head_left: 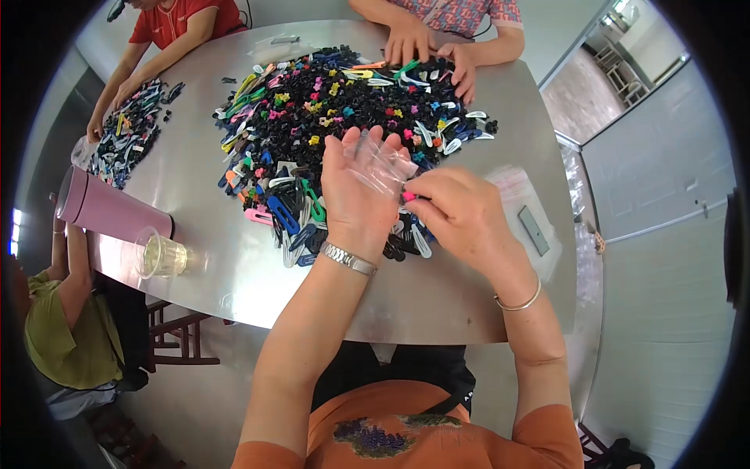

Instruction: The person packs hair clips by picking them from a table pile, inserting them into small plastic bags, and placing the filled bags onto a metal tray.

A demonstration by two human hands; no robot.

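My left hand [361,191] is turned palm up over the front of a big heap of hair clips [328,102]. Across its palm and slightly curled fingers lies a clear plastic bag [379,166], held there. My right hand [461,211] is beside it, thumb and forefinger pinched on a small bright pink hair clip [408,196] at the bag's right edge. The heap mixes mostly black mini claw clips with coloured flower-shaped ones. Snap clips lie around its edge, including a blue snap clip [282,215] and a green snap clip [312,201] left of my wrist.
A pink tumbler [117,205] and a plastic cup of pale liquid [162,256] stand on the metal table [234,293] at left. A flat grey bar [534,230] lies on plastic bags [512,187] at right. Co-workers' hands [410,39] reach in from the far side and left.
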